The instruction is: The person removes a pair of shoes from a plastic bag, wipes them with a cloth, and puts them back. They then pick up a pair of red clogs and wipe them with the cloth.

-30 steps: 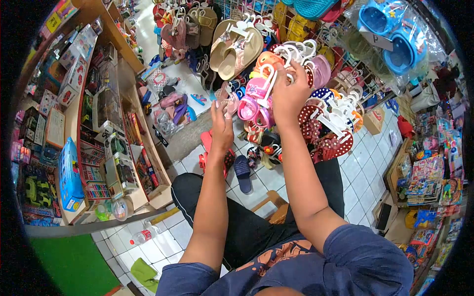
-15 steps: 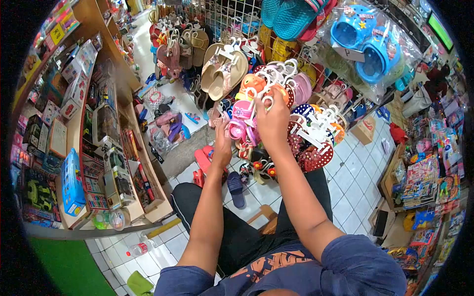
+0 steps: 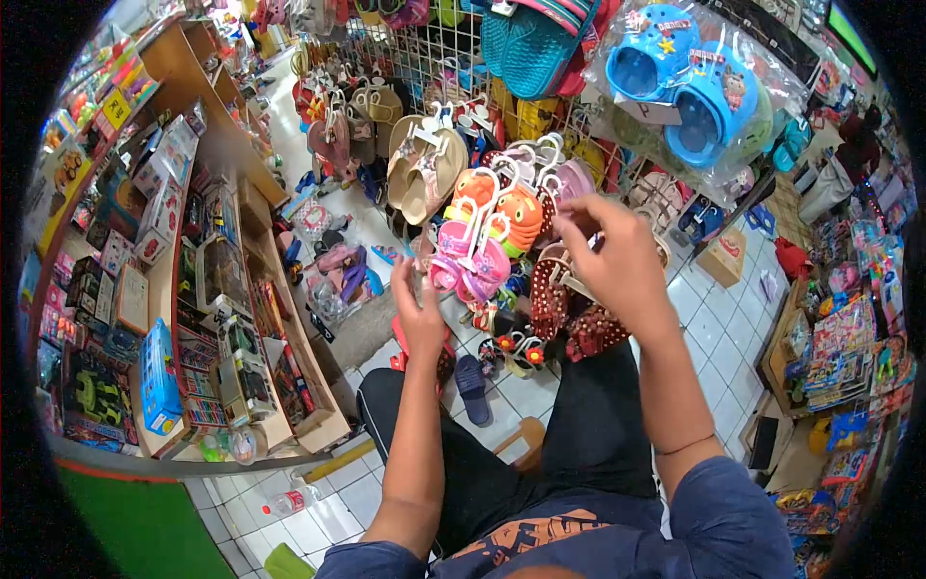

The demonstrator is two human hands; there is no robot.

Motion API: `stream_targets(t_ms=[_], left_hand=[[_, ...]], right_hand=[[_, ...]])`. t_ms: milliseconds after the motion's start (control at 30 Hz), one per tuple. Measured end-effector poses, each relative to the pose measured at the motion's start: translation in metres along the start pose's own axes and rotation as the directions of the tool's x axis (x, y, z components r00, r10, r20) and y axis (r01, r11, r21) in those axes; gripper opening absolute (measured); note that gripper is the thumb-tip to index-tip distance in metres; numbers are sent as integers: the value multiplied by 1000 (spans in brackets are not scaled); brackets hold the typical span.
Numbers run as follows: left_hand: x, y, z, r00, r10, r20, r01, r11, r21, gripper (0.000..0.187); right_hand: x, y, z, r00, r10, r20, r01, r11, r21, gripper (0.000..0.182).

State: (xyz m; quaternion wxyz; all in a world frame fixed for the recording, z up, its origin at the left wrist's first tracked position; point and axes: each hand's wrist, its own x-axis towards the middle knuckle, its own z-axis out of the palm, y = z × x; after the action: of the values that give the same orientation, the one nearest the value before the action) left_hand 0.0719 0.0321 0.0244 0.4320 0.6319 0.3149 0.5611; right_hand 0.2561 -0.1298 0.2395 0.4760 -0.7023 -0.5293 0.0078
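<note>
Pink children's sandals hang on white hangers at the centre, with orange character shoes just above and behind them. My left hand is at the left of the pink sandals, fingers apart, holding nothing. To the right of the orange shoes my right hand is raised with thumb and fingers apart and nothing between them. Dark red polka-dot shoes hang below its fingers. Beige sandals hang up and to the left.
Blue clogs in a plastic bag and teal slippers hang at the upper right. Toy shelves stand at left. A dark blue slipper, a plastic bottle and a cardboard box are on the tiled floor.
My right hand has let go of the hangers by the pink and orange shoes and moved right, its fingers opening. My left hand has moved slightly left and down, away from the pink sandals.
</note>
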Motion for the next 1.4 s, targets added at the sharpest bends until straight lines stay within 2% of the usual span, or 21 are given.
stream_targets(t_ms=[67,133,200,267,333,400,467,500,533,600,667,833,900,933,1000,1067,1133,1233,1267,1300,1400], left_hand=[[17,34,7,982,187,24,-187,956,226,51],[31,71,22,994,106,35,-111,978,178,61],[47,92,37,961,84,263,-158,948,275,71],[52,93,54,947,85,309,-184,933,309,75],[57,90,64,931,103,351,-226,916,331,80],[56,81,71,924,194,330,-305,893,331,85],[55,72,71,919,160,361,-291,892,346,90],[56,72,71,910,178,376,-314,887,339,91],[58,72,71,902,202,382,-338,881,331,93],[58,69,67,897,187,400,-321,899,298,92],[64,55,65,853,293,432,-432,861,269,90],[67,56,73,844,359,398,-487,824,290,66],[67,60,78,845,359,396,-489,819,300,66],[66,61,79,846,359,394,-491,812,315,65],[66,65,81,859,306,411,-460,813,356,63],[68,72,86,850,368,377,-511,750,420,57],[71,68,89,845,387,370,-526,728,440,56],[71,51,87,872,310,378,-458,791,406,72],[71,47,86,891,287,351,-395,872,289,79],[72,48,83,909,258,328,-324,931,166,86],[69,56,67,877,246,413,-340,924,172,91]], right_hand=[[22,10,-2,998,-19,65,23,998,-50,18],[51,22,7,977,-94,190,117,986,-116,24],[84,50,27,954,-98,283,159,966,-203,27],[100,62,39,923,-93,373,208,936,-283,31],[115,65,44,856,50,514,141,935,-325,34],[122,73,48,866,33,499,149,936,-320,31],[119,87,53,891,-81,447,191,960,-207,29],[117,85,50,894,-36,447,141,969,-204,28],[119,96,54,898,-95,430,203,956,-213,26],[119,101,52,899,-101,426,182,971,-154,24],[119,100,51,903,-50,427,121,982,-142,23],[115,90,51,903,32,429,20,993,-116,24],[112,81,50,972,-73,225,139,946,-293,26],[113,73,49,971,-68,229,136,945,-297,26],[112,56,45,941,-81,330,116,989,-88,30],[114,55,49,906,-75,417,113,991,-66,31],[117,65,57,904,-203,378,266,956,-124,30],[115,62,58,917,-143,372,186,979,-83,28],[115,59,56,909,-96,405,120,992,-32,27],[117,60,57,909,-98,404,120,992,-29,27],[120,69,60,901,-160,403,202,977,-63,23]])
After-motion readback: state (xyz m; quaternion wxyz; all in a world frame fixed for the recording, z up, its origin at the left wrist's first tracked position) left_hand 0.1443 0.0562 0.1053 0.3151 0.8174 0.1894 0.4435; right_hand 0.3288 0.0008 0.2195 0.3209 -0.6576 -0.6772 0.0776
